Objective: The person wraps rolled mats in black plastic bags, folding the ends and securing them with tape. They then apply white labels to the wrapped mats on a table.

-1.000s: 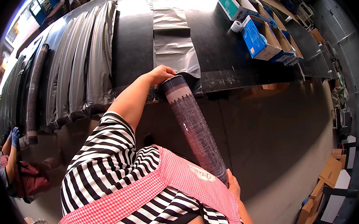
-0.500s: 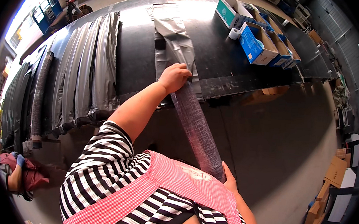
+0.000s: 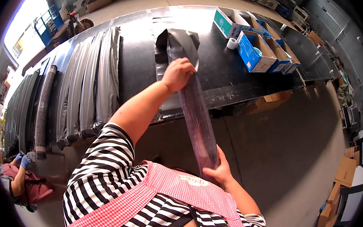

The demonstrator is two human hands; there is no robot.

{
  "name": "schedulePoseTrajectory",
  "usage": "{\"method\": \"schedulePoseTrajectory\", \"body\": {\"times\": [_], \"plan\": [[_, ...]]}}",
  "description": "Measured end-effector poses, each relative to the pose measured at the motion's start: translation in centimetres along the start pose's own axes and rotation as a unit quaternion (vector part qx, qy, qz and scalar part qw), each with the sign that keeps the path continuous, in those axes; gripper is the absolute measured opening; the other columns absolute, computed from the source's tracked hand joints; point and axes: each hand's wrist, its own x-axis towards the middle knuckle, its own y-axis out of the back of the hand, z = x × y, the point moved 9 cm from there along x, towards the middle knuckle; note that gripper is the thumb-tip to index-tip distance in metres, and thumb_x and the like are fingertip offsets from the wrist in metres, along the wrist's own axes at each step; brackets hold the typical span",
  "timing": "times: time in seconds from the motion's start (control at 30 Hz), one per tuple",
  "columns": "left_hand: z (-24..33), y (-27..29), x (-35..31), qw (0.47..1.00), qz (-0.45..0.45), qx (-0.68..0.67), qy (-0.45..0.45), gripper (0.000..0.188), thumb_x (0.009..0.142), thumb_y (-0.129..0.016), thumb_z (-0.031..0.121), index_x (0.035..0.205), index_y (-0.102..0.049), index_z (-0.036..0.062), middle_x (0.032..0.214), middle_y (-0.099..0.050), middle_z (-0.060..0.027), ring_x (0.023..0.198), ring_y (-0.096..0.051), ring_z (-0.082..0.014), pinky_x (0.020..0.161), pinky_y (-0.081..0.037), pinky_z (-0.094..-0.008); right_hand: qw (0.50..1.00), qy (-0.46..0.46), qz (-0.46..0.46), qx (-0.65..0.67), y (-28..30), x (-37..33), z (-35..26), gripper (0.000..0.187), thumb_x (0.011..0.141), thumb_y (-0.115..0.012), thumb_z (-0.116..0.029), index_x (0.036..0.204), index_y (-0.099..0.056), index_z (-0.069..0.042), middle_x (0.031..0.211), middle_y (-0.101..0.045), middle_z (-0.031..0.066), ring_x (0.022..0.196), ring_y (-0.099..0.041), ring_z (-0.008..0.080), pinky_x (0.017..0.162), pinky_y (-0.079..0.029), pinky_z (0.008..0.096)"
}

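A long roll (image 3: 198,123) in glossy clear wrap slants from the table down toward my body. My right hand (image 3: 219,168) grips its lower end, thumb across the top. Up at the table edge, my left hand (image 3: 179,74) is closed on the mouth of a dark grey plastic sleeve (image 3: 182,45), which surrounds the roll's far end. The sleeve's far part stands puffed up off the black table (image 3: 138,65). How much of the roll is inside the sleeve is hidden.
Several grey-sleeved rolls (image 3: 93,79) lie side by side on the left, near a dark unsleeved roll (image 3: 44,109). Open boxes (image 3: 255,55) and a white tape roll (image 3: 232,43) stand at the back right. A co-worker in blue gloves (image 3: 24,161) is at far left. Cardboard (image 3: 344,173) leans at right.
The wrapped roll has moved forward and up, deeper into the sleeve, whose far part has lifted and bulged. My right hand has come forward with the roll's lower end.
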Motion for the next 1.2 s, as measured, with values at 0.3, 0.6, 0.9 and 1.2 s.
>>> {"method": "schedulePoseTrajectory", "body": {"times": [0.3, 0.6, 0.9, 1.2], "plan": [[-23.1, 7.2, -1.7, 0.788, 0.366, -0.335, 0.364, 0.006, 0.09, -0.068, 0.009, 0.095, -0.069, 0.0058, 0.084, -0.063, -0.0007, 0.078, -0.057, -0.0134, 0.072, -0.047, -0.0261, 0.975, 0.089, 0.07, -0.194, -12.1, 17.4, -5.8, 0.114, 0.065, -0.086, -0.037, 0.154, -0.021, -0.01, 0.143, -0.045, 0.021, 0.131, -0.047, 0.0345, 0.109, -0.039, 0.0406], [-25.5, 3.8, -4.7, 0.684, 0.301, -0.541, 0.386, 0.012, 0.097, -0.062, 0.012, 0.106, -0.062, 0.0036, 0.089, -0.065, -0.002, 0.078, -0.061, -0.012, 0.069, -0.054, -0.0263, 0.923, 0.215, 0.17, -0.27, -7.6, 33.8, -9.9, 0.046, 0.077, -0.079, -0.025, 0.113, -0.063, -0.003, 0.108, -0.066, 0.0162, 0.1, -0.064, 0.0314, 0.087, -0.049, 0.0397], [-18.9, 9.4, -1.8, 0.939, 0.222, -0.101, 0.243, 0.008, 0.081, -0.066, -0.004, 0.081, -0.068, 0.0039, 0.084, -0.064, -0.0065, 0.091, -0.062, -0.0185, 0.079, -0.049, -0.0299, 0.874, 0.239, 0.072, -0.416, -12.1, 47.0, -19.8, 0.021, 0.082, -0.061, -0.015, 0.101, -0.071, -0.01, 0.099, -0.07, 0.0162, 0.098, -0.065, 0.0365, 0.086, -0.052, 0.0436], [-1.6, 2.5, -21.4, 0.935, -0.171, -0.255, 0.175, 0.015, 0.07, -0.077, 0.003, 0.077, -0.067, 0.0111, 0.08, -0.065, -0.0033, 0.083, -0.062, -0.0269, 0.077, -0.048, -0.0392, 0.82, 0.154, -0.311, -0.454, -11.6, 21.3, -1.5, 0.023, 0.082, -0.063, -0.006, 0.104, -0.07, -0.007, 0.103, -0.072, 0.0118, 0.095, -0.068, 0.0204, 0.084, -0.053, 0.035]]}}
